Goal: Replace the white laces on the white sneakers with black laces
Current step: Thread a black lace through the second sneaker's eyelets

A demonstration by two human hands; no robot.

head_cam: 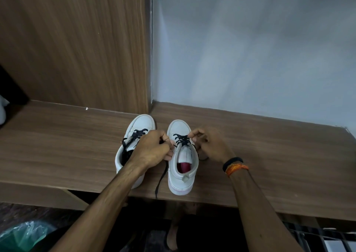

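Two white sneakers stand side by side on a wooden shelf, toes pointing away from me. The left sneaker (139, 123) carries a black lace, partly hidden by my left forearm. The right sneaker (181, 180) has a black lace (182, 139) crossed through its front eyelets. My left hand (154, 148) is closed on the lace's left end, whose tail (160, 180) hangs over the shelf edge. My right hand (209, 144) pinches the lace at the sneaker's right eyelets. No white laces are visible.
The wooden shelf (269, 165) meets a wood panel (77, 49) at back left and a grey wall (250, 49) at back right. Below the shelf edge lie a green plastic bag (25, 236), a foot (173, 232) and a dark grille (323, 238).
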